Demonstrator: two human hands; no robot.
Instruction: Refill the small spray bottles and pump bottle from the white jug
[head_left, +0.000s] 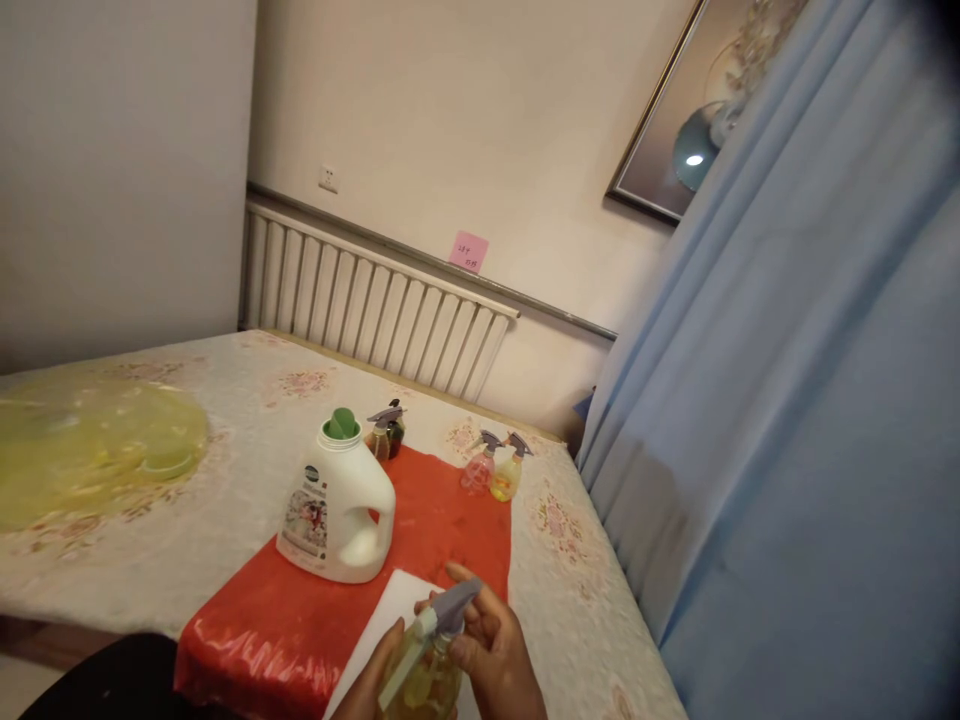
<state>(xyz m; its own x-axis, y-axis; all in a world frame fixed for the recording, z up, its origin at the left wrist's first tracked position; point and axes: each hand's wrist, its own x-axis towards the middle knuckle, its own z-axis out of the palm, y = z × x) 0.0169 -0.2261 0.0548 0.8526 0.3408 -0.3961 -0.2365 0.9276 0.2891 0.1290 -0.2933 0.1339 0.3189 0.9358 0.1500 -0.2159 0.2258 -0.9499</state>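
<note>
Low in the head view is a spray bottle (426,690) with yellow liquid in it and a grey-and-white trigger head. My left hand (373,680) grips its body from the left, mostly cut off by the lower edge. My right hand (501,640) is closed at the neck and trigger head, thumb against the collar and index finger reaching up behind the head. Beneath them lies a white sheet (401,600) on a red plastic cover (262,625). A large white jug (341,515) with a handle stands just beyond, a green piece in its mouth.
Pink (478,472) and yellow (507,478) spray bottles stand at the cover's far right. Dark bottles (388,432) stand behind the jug. A transparent yellow plastic item (97,445) lies left on the flowered tablecloth (247,400). A blue curtain (787,400) hangs along the right.
</note>
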